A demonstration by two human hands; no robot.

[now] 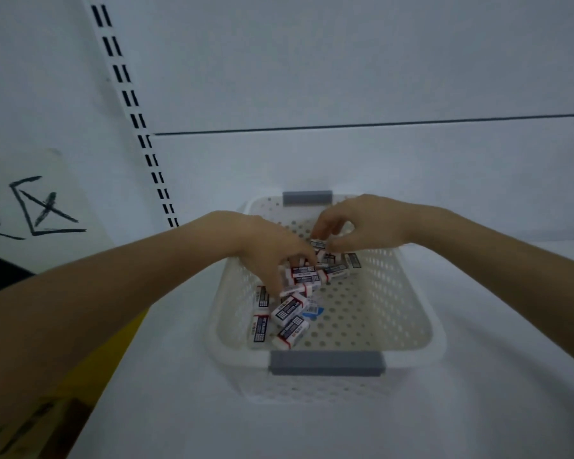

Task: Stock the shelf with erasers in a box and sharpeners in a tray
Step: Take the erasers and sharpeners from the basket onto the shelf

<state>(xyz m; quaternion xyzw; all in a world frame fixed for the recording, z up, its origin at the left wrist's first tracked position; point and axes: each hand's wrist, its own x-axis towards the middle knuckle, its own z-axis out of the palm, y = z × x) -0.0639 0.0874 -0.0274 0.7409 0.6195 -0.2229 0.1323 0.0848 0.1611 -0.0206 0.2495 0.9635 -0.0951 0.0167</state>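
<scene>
A white perforated basket (401, 293) with grey handles stands on the white shelf. Several white erasers (290, 311) in dark printed sleeves lie in its left half and middle. A small blue item (314, 313) peeks out among them. My left hand (272, 246) reaches in from the left, its curled fingers gripping a stack of erasers (304, 276). Over the far part of the basket, my right hand (355, 220) comes in from the right and pinches one eraser (318, 244) between its fingertips.
A white back panel rises behind the shelf (179, 392), with a slotted upright (136, 117) at the left. A paper sign with black handwriting (30, 210) hangs at the far left. Something yellow (90, 376) lies below the shelf's left edge.
</scene>
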